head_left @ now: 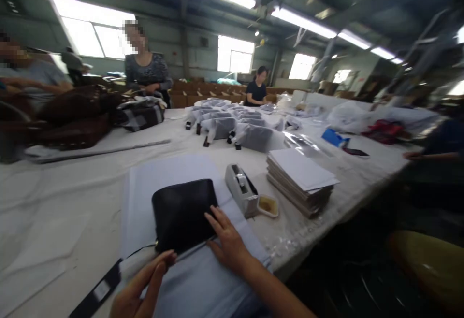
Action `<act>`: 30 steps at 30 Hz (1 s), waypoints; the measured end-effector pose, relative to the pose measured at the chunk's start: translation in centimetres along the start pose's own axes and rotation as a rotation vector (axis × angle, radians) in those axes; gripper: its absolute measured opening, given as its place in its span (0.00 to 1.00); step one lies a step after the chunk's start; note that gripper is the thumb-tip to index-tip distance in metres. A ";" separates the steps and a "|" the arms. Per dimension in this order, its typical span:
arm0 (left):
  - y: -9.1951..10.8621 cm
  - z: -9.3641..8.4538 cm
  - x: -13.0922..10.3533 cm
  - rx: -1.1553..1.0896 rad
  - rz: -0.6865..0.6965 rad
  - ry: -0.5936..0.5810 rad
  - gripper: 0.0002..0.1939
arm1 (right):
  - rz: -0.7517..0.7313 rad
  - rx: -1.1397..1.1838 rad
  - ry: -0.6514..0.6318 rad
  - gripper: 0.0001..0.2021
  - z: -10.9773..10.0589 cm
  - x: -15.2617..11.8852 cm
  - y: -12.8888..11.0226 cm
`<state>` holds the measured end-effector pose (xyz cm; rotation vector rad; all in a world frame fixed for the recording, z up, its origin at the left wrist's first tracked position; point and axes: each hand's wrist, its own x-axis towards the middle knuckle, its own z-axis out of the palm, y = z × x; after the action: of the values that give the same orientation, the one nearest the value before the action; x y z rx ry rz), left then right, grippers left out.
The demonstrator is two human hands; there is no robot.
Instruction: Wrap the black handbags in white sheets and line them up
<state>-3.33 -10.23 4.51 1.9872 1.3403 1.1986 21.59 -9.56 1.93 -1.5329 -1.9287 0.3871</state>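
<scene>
A black pouch point(184, 214) lies on white sheets point(139, 197) on the table in front of me. My right hand point(230, 243) rests at its right edge, fingers spread, fingertips on the black surface. At the pouch's lower left corner my left hand point(145, 284) has thumb and fingers pressed together; what they pinch, if anything, is too small to make out. A dark strap or tag with a white label point(101, 290) extends to the lower left beside that hand, next to a piece of thin white wrapping point(136, 262).
Right of the pouch are a tape dispenser point(241, 190), a small dish point(268, 206) and a stack of cards point(300, 178). Wrapped items point(253, 137) stand farther back. Brown bags point(83, 120) lie left. A blue object point(334, 137) sits right. Several people are around the table.
</scene>
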 end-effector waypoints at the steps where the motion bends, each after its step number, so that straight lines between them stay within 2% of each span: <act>1: 0.0 -0.8 0.1 0.052 -0.002 0.023 0.16 | -0.007 0.024 -0.012 0.37 -0.1 0.3 0.1; 4: 0.5 -1.5 2.5 0.225 0.109 0.072 0.19 | -0.018 0.068 -0.043 0.36 -0.8 0.6 -0.2; 7: 0.7 -0.1 5.3 0.354 0.260 -0.050 0.24 | -0.004 0.072 -0.003 0.33 -2.6 -0.1 -0.8; 10: -0.3 1.6 6.2 0.434 0.288 -0.199 0.29 | -0.025 -0.022 0.214 0.26 -5.6 -1.9 0.3; 12: -1.2 2.3 5.9 0.449 0.285 -0.221 0.30 | -0.029 -0.165 0.376 0.23 -7.8 -3.4 2.3; 14: -1.8 2.8 5.5 0.448 0.280 -0.196 0.29 | 0.023 -0.345 0.461 0.21 -9.8 -4.8 5.1; 16: -2.0 3.0 5.2 0.445 0.271 -0.172 0.28 | 0.111 -0.528 0.455 0.21 -11.0 -5.8 8.0; 19: -2.0 3.2 5.1 0.449 0.263 -0.149 0.28 | 0.226 -0.730 0.341 0.24 -11.4 -6.4 11.4; 23: -2.0 3.2 5.1 0.451 0.267 -0.144 0.28 | 0.264 -0.823 0.159 0.24 -10.8 -6.1 13.5; 25: -2.1 3.2 5.1 0.448 0.276 -0.138 0.28 | 0.249 -0.815 0.125 0.23 -11.0 -5.8 13.7; 27: -2.2 3.2 5.1 0.454 0.280 -0.126 0.28 | 0.223 -0.770 0.169 0.22 -11.6 -5.4 13.5; 30: -2.3 3.2 5.0 0.485 0.280 -0.124 0.28 | 0.162 -0.629 0.371 0.21 -13.1 -4.0 12.1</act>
<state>-1.01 -4.42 3.17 2.6143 1.4226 0.8977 39.62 -12.02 3.58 -1.9858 -1.7086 -0.4615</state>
